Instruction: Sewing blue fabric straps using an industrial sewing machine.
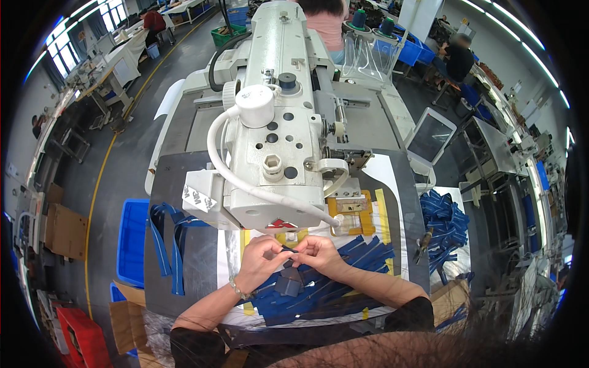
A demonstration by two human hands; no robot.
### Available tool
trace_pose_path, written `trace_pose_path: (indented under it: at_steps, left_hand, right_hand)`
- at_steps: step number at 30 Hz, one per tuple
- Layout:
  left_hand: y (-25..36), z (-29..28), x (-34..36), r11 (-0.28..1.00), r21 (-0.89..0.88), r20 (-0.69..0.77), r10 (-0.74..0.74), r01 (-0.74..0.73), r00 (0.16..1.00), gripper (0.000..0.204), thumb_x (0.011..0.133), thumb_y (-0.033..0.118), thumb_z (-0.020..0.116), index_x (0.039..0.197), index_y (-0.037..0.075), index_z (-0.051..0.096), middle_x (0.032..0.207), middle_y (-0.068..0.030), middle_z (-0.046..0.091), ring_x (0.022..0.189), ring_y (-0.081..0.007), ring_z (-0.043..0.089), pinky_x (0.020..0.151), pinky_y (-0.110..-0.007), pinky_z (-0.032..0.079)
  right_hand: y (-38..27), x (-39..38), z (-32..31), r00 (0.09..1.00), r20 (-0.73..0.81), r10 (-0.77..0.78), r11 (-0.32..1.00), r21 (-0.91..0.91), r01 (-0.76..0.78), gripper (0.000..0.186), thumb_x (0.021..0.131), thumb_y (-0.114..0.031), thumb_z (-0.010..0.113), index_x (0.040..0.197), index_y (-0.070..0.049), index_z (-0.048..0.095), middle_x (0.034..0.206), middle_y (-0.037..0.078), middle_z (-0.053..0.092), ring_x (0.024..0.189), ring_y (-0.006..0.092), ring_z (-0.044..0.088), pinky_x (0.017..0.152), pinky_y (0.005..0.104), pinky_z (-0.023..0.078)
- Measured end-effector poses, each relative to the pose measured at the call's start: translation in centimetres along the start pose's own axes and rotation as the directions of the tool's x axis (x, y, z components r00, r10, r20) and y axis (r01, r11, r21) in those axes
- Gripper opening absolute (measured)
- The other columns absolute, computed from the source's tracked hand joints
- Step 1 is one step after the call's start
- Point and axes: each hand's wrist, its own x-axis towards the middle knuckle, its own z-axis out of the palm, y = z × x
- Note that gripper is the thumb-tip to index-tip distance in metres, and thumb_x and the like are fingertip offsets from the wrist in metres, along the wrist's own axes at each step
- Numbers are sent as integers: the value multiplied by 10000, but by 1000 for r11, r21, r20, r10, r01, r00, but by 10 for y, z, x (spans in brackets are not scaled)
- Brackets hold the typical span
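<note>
A small dark piece (288, 249) is pinched between the fingertips of the left hand (262, 256) and the right hand (320, 254), raised just in front of the sewing machine's head, above the near part of the worktable (196, 270); the fingers cover most of it, so its shape cannot be told. Just nearer lie dark square patches (288, 284), on top of a spread of blue strips (343, 260) that fans out to the right. Both forearms reach over this spread and hide parts of it. Directly beyond the hands the large white sewing machine (270, 165) stands in the way, blocking the view of the middle of the table; a white hose (270, 195) curves down across its front and ends near the right hand. Right of the machine head sits a yellow frame (369, 214), near a yellow band along a white sheet. Farther right, a tangled heap of blue strips (443, 221) rests by the table's edge, with a tilted screen (431, 136) beyond it. On the left, more blue strips (177, 257) lie over the table, next to a blue bin (131, 245); an open cardboard box (127, 322) stands nearer. At the far side, thread cones (386, 26) rise near a person in pink (326, 29).
</note>
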Motion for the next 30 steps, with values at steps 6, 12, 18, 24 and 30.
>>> trace_pose_path:
  at_steps: [6, 12, 18, 24, 30]
  left_hand:
    - [18, -11, -1, 953, 230, 129, -232, 199, 964, 237, 826, 225, 661, 826, 45, 507, 651, -99, 547, 602, -240, 547, 565, -360, 407]
    - [-1, -12, -2, 948, 303, 316, -2, -99, 949, 268, 937, 287, 467, 842, 36, 483, 685, -185, 534, 673, -379, 537, 603, -444, 398]
    - [-1, -11, 0, 945, 323, 307, -43, -62, 951, 272, 922, 279, 503, 799, 37, 495, 669, -172, 541, 658, -360, 542, 593, -431, 396]
    - [3, -9, 2, 956, 290, 254, -45, -32, 966, 248, 897, 233, 552, 751, 37, 510, 635, -163, 535, 626, -347, 543, 571, -414, 401]
    - [4, -9, 4, 965, 263, 232, -62, -1, 971, 259, 895, 238, 555, 742, 31, 527, 634, -162, 539, 610, -340, 545, 553, -398, 402]
  right_hand:
    - [-1, -2, -3, 999, 39, -36, 999, -11, 37, 113, 854, -33, 641, 880, 21, 545, 821, 67, 631, 742, 121, 647, 670, 223, 521]
    - [-1, 0, -2, 999, 52, -6, 1000, 1, 6, 97, 861, -25, 627, 891, 26, 550, 837, 74, 637, 758, 124, 653, 683, 221, 523]
    - [-1, 1, -3, 999, 37, 13, 1000, 24, -14, 93, 863, -21, 620, 901, 30, 552, 846, 81, 641, 778, 138, 662, 697, 225, 530]
    - [-1, 2, -3, 999, 13, 32, 999, 14, -32, 95, 860, -19, 622, 896, 31, 550, 845, 84, 642, 784, 147, 667, 707, 231, 534]
    - [0, 2, -3, 1000, 3, 14, 1000, 9, -14, 106, 861, -26, 624, 905, 37, 551, 840, 85, 642, 792, 153, 670, 707, 232, 534]
